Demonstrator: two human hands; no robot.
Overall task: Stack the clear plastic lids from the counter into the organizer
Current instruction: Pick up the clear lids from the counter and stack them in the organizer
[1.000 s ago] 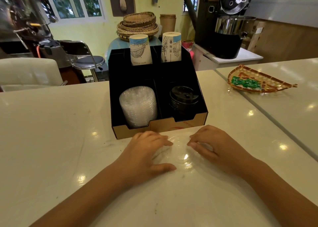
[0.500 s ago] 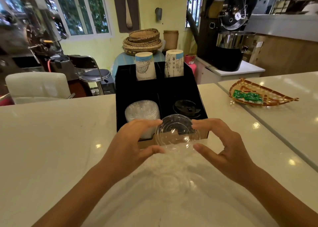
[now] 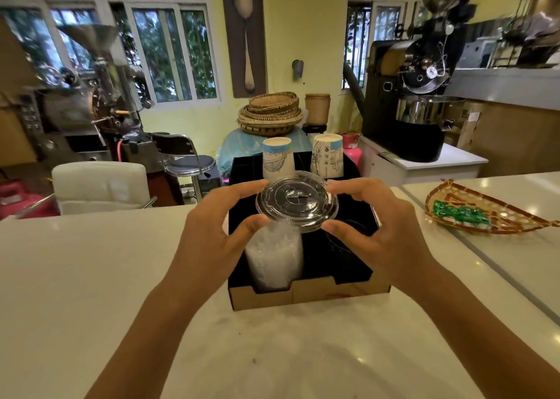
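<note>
Clear lid (image 3: 297,204) gripped at rim by left hand (image 3: 212,232) and right hand (image 3: 385,235), above lid stack (image 3: 274,259) in organizer (image 3: 309,292).

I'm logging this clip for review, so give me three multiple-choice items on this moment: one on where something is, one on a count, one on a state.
1. Where is the clear lid?
A. flat on the counter
B. held above the organizer
C. in the woven tray

2. How many paper cup stacks stand at the organizer's back?
A. two
B. four
C. none

3. How is the lid held?
A. by one hand only
B. resting free
C. between both hands

Key: 1 B, it is up over the black compartments, above the stack of clear lids. 2 A, two printed stacks side by side. 3 C, the left hand and right hand pinch its rim.
</note>
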